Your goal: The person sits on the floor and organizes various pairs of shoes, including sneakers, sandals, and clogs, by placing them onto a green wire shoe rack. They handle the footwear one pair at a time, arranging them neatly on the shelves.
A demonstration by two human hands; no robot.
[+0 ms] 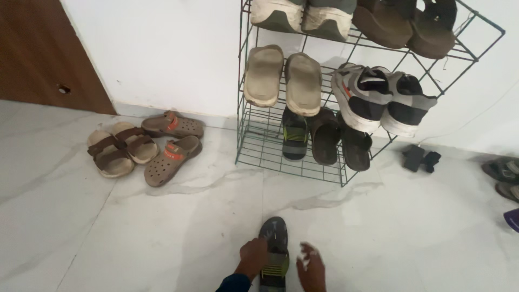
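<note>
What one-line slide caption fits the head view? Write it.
Left hand grips a grey-and-green sandal on the marble floor; right hand open beside it.

white wall (162, 48), brown wooden door (38, 54), pale marble-look floor (135, 232).

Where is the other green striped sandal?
One striped sandal stands on the rack's bottom shelf, left of the brown slippers. Its match lies on the floor between both hands, left hand touching it.

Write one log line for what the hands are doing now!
left hand: holding sandal | right hand: open beside it | sandal: on floor | shoe rack: ahead
</note>
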